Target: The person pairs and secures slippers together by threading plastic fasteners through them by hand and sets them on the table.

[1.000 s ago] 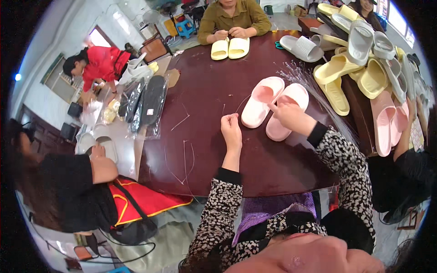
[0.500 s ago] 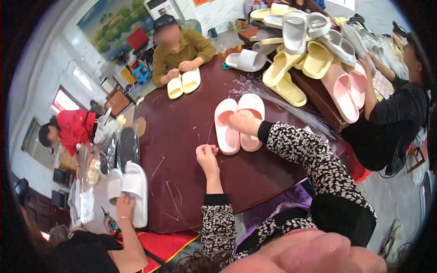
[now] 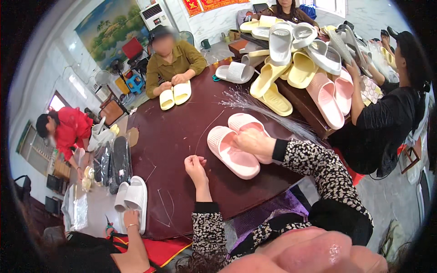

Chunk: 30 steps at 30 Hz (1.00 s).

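Note:
A pair of pale pink slide slippers (image 3: pixel 241 164) lies side by side on the dark red table (image 3: pixel 170 125), slanted with the toe straps away from me. My right hand (image 3: pixel 255 144) is closed on the pair where the two slippers meet, its fingertips partly hidden inside. To the left of the pair, my left hand (image 3: pixel 196 170) hovers over the table with thumb and fingers pinched. Whatever it holds is too fine to make out. A thin clear strand (image 3: pixel 205 130) curves across the table just beyond that hand.
Grey, yellow and pink slippers (image 3: pixel 300 68) are heaped at the back right. A bundle of clear strands (image 3: pixel 273 117) lies before them. Across the table a person handles yellow slippers (image 3: pixel 175 95). At the left, another person's hand touches white slippers (image 3: pixel 135 199) beside bagged dark slippers (image 3: pixel 120 159).
The pink slippers have turned, their heels swinging to the right and nearer me, with my right hand on them. My left hand stays pinched. The whole view has shifted a little.

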Each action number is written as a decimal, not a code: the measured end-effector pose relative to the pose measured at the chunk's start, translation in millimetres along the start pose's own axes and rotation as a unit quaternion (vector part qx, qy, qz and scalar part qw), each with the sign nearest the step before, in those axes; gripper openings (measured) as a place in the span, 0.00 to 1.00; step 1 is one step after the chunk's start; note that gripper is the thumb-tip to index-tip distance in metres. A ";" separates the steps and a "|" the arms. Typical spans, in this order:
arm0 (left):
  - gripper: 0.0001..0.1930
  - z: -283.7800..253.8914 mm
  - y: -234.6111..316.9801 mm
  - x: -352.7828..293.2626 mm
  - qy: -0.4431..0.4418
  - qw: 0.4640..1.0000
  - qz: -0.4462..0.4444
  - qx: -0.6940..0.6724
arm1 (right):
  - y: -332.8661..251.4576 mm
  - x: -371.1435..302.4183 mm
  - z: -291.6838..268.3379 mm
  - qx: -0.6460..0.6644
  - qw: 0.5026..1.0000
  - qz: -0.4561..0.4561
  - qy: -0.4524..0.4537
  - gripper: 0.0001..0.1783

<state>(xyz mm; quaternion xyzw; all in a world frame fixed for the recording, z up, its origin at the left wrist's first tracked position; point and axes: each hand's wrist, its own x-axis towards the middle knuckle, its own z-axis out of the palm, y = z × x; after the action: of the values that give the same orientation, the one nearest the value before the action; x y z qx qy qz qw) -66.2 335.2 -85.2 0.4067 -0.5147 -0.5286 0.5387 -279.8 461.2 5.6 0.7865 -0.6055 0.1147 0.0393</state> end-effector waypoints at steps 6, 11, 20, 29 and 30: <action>0.06 -13.5 -7.6 16.8 0.006 1.000 -0.003 0.005 | -0.5 -6.1 19.8 0.026 0.999 -0.014 -0.023 0.11; 0.06 -10.3 -13.5 21.3 0.001 1.000 0.005 0.011 | 11.2 -4.6 64.7 0.030 0.999 0.042 0.003 0.11; 0.07 -2.7 -18.3 23.2 0.010 1.000 0.003 0.012 | 16.8 -9.9 37.6 0.041 0.998 0.022 0.032 0.07; 0.06 -12.9 -37.5 39.2 0.002 1.000 -0.009 0.011 | 44.2 -15.8 26.0 -0.041 0.994 0.067 0.080 0.07; 0.06 -17.8 -35.6 39.1 0.006 1.000 -0.004 0.010 | 50.2 -11.8 26.4 -0.064 0.987 0.091 0.116 0.06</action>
<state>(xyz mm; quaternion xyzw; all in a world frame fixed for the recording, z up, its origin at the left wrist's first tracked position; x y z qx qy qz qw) -57.5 290.8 -117.8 0.4176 -0.5151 -0.5230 0.5355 -327.3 453.8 -26.5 0.7051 -0.6723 0.1696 0.1487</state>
